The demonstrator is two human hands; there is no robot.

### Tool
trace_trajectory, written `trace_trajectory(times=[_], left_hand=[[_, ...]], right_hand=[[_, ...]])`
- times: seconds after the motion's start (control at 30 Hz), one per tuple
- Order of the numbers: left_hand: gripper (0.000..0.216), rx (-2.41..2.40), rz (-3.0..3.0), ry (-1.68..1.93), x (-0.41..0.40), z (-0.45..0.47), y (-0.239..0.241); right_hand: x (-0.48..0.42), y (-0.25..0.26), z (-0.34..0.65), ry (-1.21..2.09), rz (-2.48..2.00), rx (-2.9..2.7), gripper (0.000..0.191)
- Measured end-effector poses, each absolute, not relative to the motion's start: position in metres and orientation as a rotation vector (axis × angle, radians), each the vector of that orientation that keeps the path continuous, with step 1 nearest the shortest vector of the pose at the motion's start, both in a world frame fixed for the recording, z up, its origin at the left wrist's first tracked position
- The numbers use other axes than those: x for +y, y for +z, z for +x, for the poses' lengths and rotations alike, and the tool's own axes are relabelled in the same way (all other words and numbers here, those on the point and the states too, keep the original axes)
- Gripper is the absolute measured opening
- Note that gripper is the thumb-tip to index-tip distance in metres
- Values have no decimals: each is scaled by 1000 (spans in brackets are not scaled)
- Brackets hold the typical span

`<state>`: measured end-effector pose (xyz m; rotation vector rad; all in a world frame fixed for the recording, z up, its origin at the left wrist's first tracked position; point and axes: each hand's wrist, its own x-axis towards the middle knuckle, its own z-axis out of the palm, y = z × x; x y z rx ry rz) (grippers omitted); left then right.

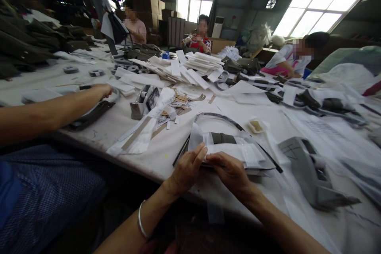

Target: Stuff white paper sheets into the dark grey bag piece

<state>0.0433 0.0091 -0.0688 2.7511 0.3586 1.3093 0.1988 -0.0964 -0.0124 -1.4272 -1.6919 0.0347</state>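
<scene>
While both grip white wrapping (238, 151), left hand (187, 168) and right hand (230, 172) meet.

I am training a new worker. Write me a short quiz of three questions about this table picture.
1. True or false: the left hand and right hand both touch the white wrapped strap.
2. Which wrist wears a bracelet?
3. What grey tool stands near the neighbour's hand? A) tape dispenser B) scissors C) iron

Key: 1 true. 2 left. 3 A.
</scene>
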Motion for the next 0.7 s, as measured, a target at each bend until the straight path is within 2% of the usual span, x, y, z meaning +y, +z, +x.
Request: trace_trajectory(times=[0.27,0.47,0.57,0.7], left_hand=[[28,193,2737,1207,11,41,-65],[34,190,2739,1160,14,41,-61],[36,174,2749,1171,14,41,-60],[39,198,2759,1178,13,40,-60]], right_hand=[[-111,-11,181,-15,-1344,-1725,15],[-152,5,193,-28,-1358,-1748,30],[-179,-4,206,8,-1456,-1982,34],[-193,-32,205,-7,-1587,-2332,52]])
